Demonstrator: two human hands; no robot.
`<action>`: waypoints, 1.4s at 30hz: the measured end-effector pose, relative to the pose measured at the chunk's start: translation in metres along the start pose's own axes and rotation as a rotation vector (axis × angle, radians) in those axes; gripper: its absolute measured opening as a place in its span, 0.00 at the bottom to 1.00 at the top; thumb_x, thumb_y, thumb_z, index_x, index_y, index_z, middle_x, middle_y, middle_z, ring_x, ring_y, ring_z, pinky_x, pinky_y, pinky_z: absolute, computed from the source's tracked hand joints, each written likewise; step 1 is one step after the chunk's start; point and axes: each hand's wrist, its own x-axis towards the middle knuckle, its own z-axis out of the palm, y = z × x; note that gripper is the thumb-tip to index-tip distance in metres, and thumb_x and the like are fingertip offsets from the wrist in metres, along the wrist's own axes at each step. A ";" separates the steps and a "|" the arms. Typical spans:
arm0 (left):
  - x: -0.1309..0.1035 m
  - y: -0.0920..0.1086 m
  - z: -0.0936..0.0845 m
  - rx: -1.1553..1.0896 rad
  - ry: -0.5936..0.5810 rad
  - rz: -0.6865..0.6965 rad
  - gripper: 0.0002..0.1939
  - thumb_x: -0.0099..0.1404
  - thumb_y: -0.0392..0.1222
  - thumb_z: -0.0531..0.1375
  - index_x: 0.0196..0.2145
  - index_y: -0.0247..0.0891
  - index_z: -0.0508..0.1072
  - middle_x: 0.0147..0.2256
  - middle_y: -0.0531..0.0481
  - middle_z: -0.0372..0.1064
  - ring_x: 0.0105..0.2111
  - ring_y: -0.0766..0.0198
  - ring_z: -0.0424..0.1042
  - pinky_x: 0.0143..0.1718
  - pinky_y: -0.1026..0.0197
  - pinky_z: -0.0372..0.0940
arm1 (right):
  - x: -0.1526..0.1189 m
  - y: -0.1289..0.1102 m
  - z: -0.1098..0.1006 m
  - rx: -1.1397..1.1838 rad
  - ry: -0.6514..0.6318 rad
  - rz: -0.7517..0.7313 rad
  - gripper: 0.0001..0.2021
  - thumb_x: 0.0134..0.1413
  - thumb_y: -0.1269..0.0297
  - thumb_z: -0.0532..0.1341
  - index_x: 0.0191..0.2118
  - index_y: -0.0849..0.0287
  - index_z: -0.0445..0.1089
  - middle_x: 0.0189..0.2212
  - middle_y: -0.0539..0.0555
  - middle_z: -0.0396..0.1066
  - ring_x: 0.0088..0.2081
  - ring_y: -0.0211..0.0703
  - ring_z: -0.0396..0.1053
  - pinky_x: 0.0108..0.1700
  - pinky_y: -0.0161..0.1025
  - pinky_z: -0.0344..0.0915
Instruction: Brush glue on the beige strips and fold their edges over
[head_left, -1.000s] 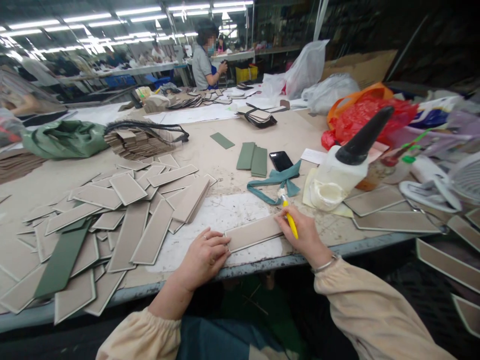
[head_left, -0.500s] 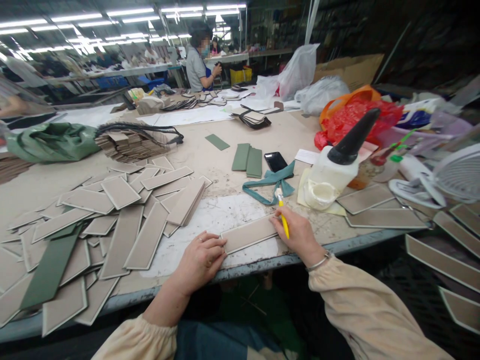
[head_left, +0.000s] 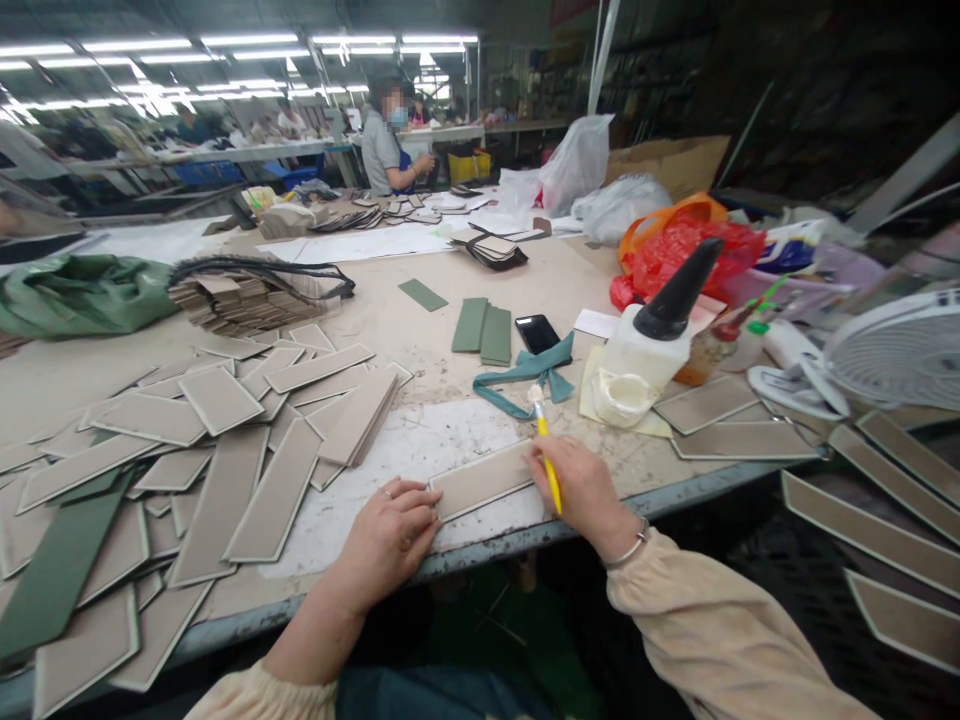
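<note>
A beige strip with a pale edge (head_left: 480, 484) lies on white paper at the table's front edge. My left hand (head_left: 391, 535) is at its left end, fingers closed, the fingertips pinching or pressing the strip's corner. My right hand (head_left: 581, 490) is at the right end, its fingers closed round a yellow brush (head_left: 550, 465) whose pale bristles point away from me; its fingertips also touch the strip. Just beyond the brush lies a teal cloth band (head_left: 517, 378). A white glue bottle with a black nozzle (head_left: 646, 350) stands to the right.
Beige pieces (head_left: 247, 480) are heaped on the left, with a green strip (head_left: 67, 570) among them. Further back are green pieces (head_left: 471, 325), a black phone (head_left: 537, 333) and red plastic bags (head_left: 686, 262). More strips (head_left: 870, 535) and a white fan (head_left: 900, 345) are on the right. Across the room stands a person (head_left: 384, 150).
The view has shifted slightly, so the table's objects appear further left. Both hands stay at the strip's ends, and the brush is still in my right hand.
</note>
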 end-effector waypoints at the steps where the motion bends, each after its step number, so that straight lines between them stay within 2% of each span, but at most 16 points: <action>1: 0.000 0.000 0.000 0.004 0.001 0.004 0.10 0.66 0.39 0.56 0.30 0.41 0.76 0.42 0.50 0.76 0.44 0.57 0.70 0.50 0.50 0.67 | -0.001 -0.007 -0.001 0.070 -0.024 -0.032 0.02 0.61 0.69 0.56 0.37 0.58 0.65 0.34 0.56 0.72 0.38 0.46 0.69 0.41 0.41 0.66; 3: 0.000 0.000 0.001 0.012 0.005 0.014 0.09 0.66 0.39 0.56 0.31 0.40 0.76 0.42 0.49 0.76 0.44 0.58 0.71 0.48 0.51 0.68 | -0.005 -0.024 0.000 0.218 -0.103 -0.119 0.02 0.60 0.67 0.57 0.39 0.58 0.64 0.40 0.58 0.72 0.45 0.47 0.69 0.47 0.43 0.66; 5: 0.001 0.000 0.001 0.018 0.009 0.024 0.10 0.66 0.38 0.56 0.31 0.40 0.76 0.42 0.49 0.76 0.44 0.58 0.71 0.48 0.51 0.68 | -0.008 -0.041 0.003 0.324 -0.209 -0.227 0.08 0.58 0.63 0.61 0.42 0.58 0.64 0.46 0.61 0.70 0.54 0.49 0.65 0.54 0.47 0.63; 7: 0.003 0.001 0.000 0.019 0.017 0.028 0.10 0.66 0.38 0.55 0.30 0.40 0.76 0.41 0.48 0.76 0.43 0.58 0.71 0.47 0.52 0.69 | -0.012 -0.052 0.009 0.369 -0.314 -0.303 0.14 0.55 0.59 0.64 0.44 0.58 0.64 0.50 0.62 0.69 0.58 0.50 0.62 0.59 0.49 0.59; 9: 0.003 0.002 0.000 0.018 0.021 0.029 0.11 0.66 0.37 0.55 0.28 0.39 0.75 0.41 0.48 0.76 0.42 0.59 0.71 0.47 0.53 0.69 | -0.016 -0.057 0.015 0.375 -0.387 -0.322 0.18 0.52 0.54 0.66 0.44 0.58 0.64 0.50 0.62 0.69 0.59 0.50 0.60 0.61 0.50 0.56; 12: 0.003 0.003 -0.001 0.023 0.010 0.019 0.10 0.65 0.38 0.55 0.29 0.40 0.75 0.41 0.48 0.76 0.42 0.58 0.72 0.46 0.53 0.69 | -0.019 -0.049 0.021 0.367 -0.421 -0.286 0.22 0.51 0.50 0.66 0.46 0.57 0.64 0.52 0.63 0.68 0.61 0.50 0.58 0.62 0.52 0.54; 17: 0.003 0.002 -0.001 0.025 -0.006 0.005 0.09 0.65 0.38 0.56 0.30 0.41 0.75 0.41 0.49 0.76 0.42 0.57 0.71 0.44 0.53 0.69 | -0.018 -0.022 0.018 0.341 -0.376 -0.212 0.25 0.49 0.53 0.68 0.49 0.58 0.63 0.56 0.64 0.65 0.61 0.53 0.59 0.62 0.56 0.54; 21: 0.004 0.004 -0.002 0.004 -0.012 -0.009 0.09 0.65 0.38 0.56 0.29 0.40 0.75 0.41 0.48 0.76 0.42 0.57 0.71 0.44 0.53 0.69 | -0.015 -0.004 0.008 0.318 -0.340 -0.155 0.24 0.50 0.53 0.67 0.48 0.58 0.63 0.55 0.65 0.66 0.59 0.53 0.62 0.62 0.57 0.55; 25: 0.005 0.006 -0.002 -0.024 -0.022 -0.049 0.09 0.65 0.38 0.56 0.28 0.39 0.74 0.41 0.48 0.76 0.41 0.58 0.71 0.44 0.53 0.68 | -0.016 0.011 0.003 0.263 -0.318 -0.065 0.21 0.51 0.59 0.67 0.48 0.59 0.62 0.56 0.65 0.65 0.60 0.54 0.61 0.61 0.57 0.57; 30: 0.010 0.009 0.002 -0.064 -0.015 -0.184 0.09 0.65 0.39 0.57 0.27 0.39 0.73 0.35 0.48 0.75 0.38 0.59 0.70 0.41 0.56 0.68 | -0.018 0.019 0.009 0.251 -0.299 -0.040 0.22 0.51 0.61 0.67 0.50 0.57 0.61 0.58 0.64 0.63 0.60 0.54 0.61 0.61 0.59 0.56; 33: 0.018 0.009 0.007 -0.044 0.017 -0.288 0.03 0.61 0.39 0.61 0.33 0.39 0.74 0.38 0.46 0.72 0.40 0.57 0.70 0.42 0.54 0.67 | -0.019 0.019 0.012 0.239 -0.293 -0.039 0.22 0.51 0.60 0.67 0.50 0.57 0.61 0.57 0.64 0.64 0.59 0.54 0.62 0.61 0.60 0.56; 35: 0.024 0.010 0.010 -0.021 0.040 -0.339 0.13 0.58 0.40 0.64 0.42 0.38 0.74 0.44 0.43 0.70 0.44 0.54 0.69 0.46 0.52 0.66 | -0.019 0.019 0.013 0.227 -0.289 -0.040 0.21 0.52 0.60 0.66 0.50 0.57 0.61 0.57 0.64 0.65 0.59 0.54 0.62 0.61 0.59 0.57; 37: 0.031 0.010 0.012 -0.014 0.010 -0.371 0.22 0.55 0.42 0.65 0.48 0.36 0.71 0.47 0.40 0.69 0.47 0.51 0.68 0.49 0.50 0.64 | -0.018 0.018 0.012 0.230 -0.271 -0.043 0.19 0.54 0.61 0.65 0.49 0.57 0.61 0.55 0.64 0.67 0.58 0.53 0.64 0.60 0.58 0.59; 40: 0.041 0.011 0.012 -0.044 -0.093 -0.434 0.25 0.54 0.44 0.66 0.49 0.36 0.71 0.43 0.41 0.70 0.43 0.52 0.70 0.45 0.52 0.65 | -0.015 0.017 0.007 0.271 -0.198 -0.059 0.13 0.57 0.62 0.62 0.47 0.56 0.62 0.51 0.61 0.70 0.54 0.50 0.68 0.57 0.54 0.63; 42: 0.047 0.011 0.010 -0.079 -0.142 -0.498 0.23 0.52 0.45 0.67 0.45 0.36 0.74 0.38 0.44 0.70 0.38 0.55 0.70 0.39 0.56 0.64 | -0.012 0.019 0.002 0.299 -0.124 -0.058 0.10 0.59 0.64 0.60 0.46 0.56 0.63 0.50 0.61 0.70 0.54 0.50 0.68 0.54 0.51 0.67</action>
